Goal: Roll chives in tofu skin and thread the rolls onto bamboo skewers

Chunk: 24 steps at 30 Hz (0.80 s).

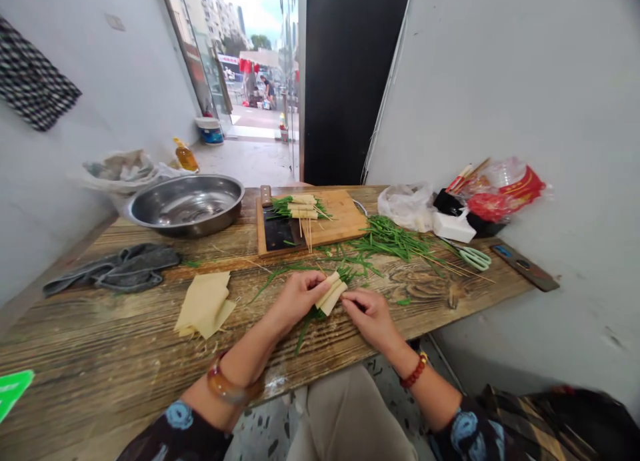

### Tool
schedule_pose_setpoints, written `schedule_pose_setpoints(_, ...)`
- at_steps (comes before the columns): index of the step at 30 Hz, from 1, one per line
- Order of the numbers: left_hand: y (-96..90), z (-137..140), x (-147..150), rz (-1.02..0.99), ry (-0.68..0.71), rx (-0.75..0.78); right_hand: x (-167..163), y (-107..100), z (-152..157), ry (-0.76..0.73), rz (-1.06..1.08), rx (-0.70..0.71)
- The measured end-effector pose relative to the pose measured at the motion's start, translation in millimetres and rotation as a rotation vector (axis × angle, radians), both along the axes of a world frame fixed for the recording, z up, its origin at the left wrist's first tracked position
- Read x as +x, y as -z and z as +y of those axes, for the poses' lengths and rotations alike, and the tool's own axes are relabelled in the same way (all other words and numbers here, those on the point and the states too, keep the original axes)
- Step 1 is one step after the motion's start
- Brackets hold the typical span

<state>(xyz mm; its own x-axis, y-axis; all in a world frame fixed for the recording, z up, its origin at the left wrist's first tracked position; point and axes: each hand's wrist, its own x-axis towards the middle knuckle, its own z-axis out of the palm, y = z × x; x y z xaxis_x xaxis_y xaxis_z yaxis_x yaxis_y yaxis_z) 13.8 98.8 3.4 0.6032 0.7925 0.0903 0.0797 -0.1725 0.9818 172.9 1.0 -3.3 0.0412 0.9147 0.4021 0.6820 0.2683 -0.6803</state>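
My left hand [302,297] is closed on pale tofu-skin rolls [331,294] with green chives sticking out at both ends. At the rolls' right edge, my right hand [370,316] is pinched closed; whatever lies between its fingertips is too small to make out. Left of my hands lies a small stack of tofu-skin sheets [204,303]. Loose chives [395,237] are heaped to the right, with thin wooden skewers [460,267] beside them. Finished-looking skewered rolls [303,206] rest on a cleaver's dark blade [281,234], which lies on a wooden cutting board [340,214].
A steel basin [187,204] and a grey cloth [120,267] occupy the table's left side. On the right are scissors [473,257], a white plastic bag [407,206], a white box [454,226] and a flat dark-handled tool [525,266] by the wall.
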Motion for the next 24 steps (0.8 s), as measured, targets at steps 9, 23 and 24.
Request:
schedule_pose_setpoints(9,-0.1,4,-6,0.074,0.05,0.099,21,-3,5,-0.065,0.005,0.046)
schedule_pose_setpoints(23,13.3,12,-20,0.277,-0.438,0.488,130,33,35,0.075,-0.387,0.076)
schedule_pose_setpoints(24,13.2,12,-21,0.276,-0.458,0.508,121,31,29,0.07,-0.348,0.103)
